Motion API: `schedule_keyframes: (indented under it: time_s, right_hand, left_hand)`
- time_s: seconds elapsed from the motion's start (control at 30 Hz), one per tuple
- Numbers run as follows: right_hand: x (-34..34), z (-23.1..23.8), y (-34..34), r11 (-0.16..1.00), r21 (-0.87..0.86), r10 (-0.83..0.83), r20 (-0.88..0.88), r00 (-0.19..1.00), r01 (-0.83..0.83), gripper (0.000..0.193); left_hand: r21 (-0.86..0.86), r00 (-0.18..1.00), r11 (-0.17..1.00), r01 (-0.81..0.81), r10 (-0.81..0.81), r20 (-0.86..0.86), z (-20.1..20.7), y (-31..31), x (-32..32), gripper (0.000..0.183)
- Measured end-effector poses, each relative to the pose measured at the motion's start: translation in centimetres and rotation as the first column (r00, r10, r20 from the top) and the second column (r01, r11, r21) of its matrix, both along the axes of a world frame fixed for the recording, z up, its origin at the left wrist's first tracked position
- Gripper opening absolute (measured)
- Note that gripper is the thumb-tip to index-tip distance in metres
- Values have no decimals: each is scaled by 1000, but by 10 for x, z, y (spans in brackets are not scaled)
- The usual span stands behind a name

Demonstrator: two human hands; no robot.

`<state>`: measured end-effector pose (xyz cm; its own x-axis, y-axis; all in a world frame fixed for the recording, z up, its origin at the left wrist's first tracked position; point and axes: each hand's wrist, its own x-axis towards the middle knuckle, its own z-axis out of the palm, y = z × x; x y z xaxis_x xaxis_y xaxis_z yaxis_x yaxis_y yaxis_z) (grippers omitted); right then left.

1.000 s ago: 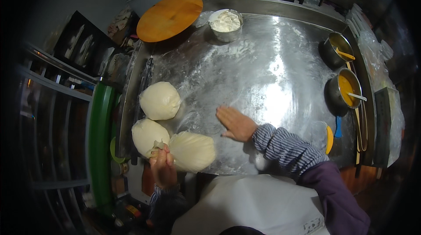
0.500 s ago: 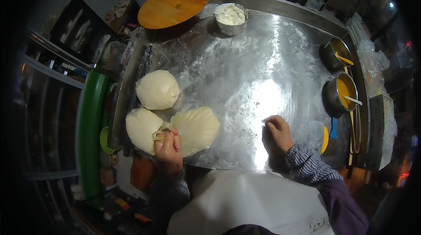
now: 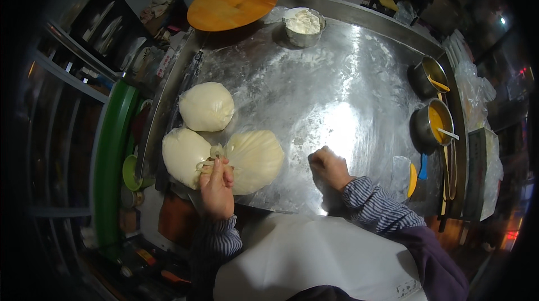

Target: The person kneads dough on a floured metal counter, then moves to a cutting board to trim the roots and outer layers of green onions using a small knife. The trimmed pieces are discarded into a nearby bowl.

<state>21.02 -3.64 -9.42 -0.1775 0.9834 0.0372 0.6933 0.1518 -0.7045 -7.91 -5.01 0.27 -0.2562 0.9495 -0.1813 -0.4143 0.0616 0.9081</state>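
My left hand [image 3: 216,189] pinches the twisted neck of a plastic bag of dough [image 3: 255,161], which rests on the steel table near its front left. Touching it on the left is a second bagged lump of dough [image 3: 184,158]. Just beyond lies a third, round one [image 3: 206,106], its plastic wrap shining. To the right, apart from the dough, my right hand [image 3: 330,167] is held low over the tabletop with its fingers curled in. Nothing shows in it, though its palm side is hidden.
A metal bowl of flour [image 3: 305,23] stands at the back, beside an orange-brown round board [image 3: 232,5]. Along the right edge are two metal pots [image 3: 432,121], one with yellow liquid, and a scraper with a yellow handle [image 3: 412,180]. A raised metal rim [image 3: 359,8] borders the table.
My right hand has moved left, toward the dough, and its fingers have curled in more. My left hand keeps hold of the bag's neck, its fingertips slightly shifted. The view has moved a little.
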Motion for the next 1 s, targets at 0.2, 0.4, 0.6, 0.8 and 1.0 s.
schedule_keyframes:
  time_s: [0.2, 0.4, 0.6, 0.8, 1.0]
  right_hand:
    - [8, 3, -4, 990, -33, 144, 136, 980, -141, 6]
    - [23, 9, -34, 972, -28, 234, 175, 956, -233, 6]
    - [19, 11, -34, 979, -46, 205, 166, 965, -200, 8]
    - [39, -10, -27, 967, -254, -99, -227, 969, 40, 11]
    - [33, -6, -37, 1000, -15, -4, -128, 992, 2, 17]
  left_hand:
    - [-61, 1000, 998, 11, -10, 14, 6, -3, 1, 21]
    - [-57, 999, 998, 21, -18, 49, 5, -2, 1, 20]
    - [-25, 999, 999, 28, -28, 30, 4, -1, 0, 26]
    - [-15, 998, 1000, 25, -24, 62, -1, -1, -2, 25]
    - [-45, 999, 999, 23, -21, 40, -1, -2, -2, 21]
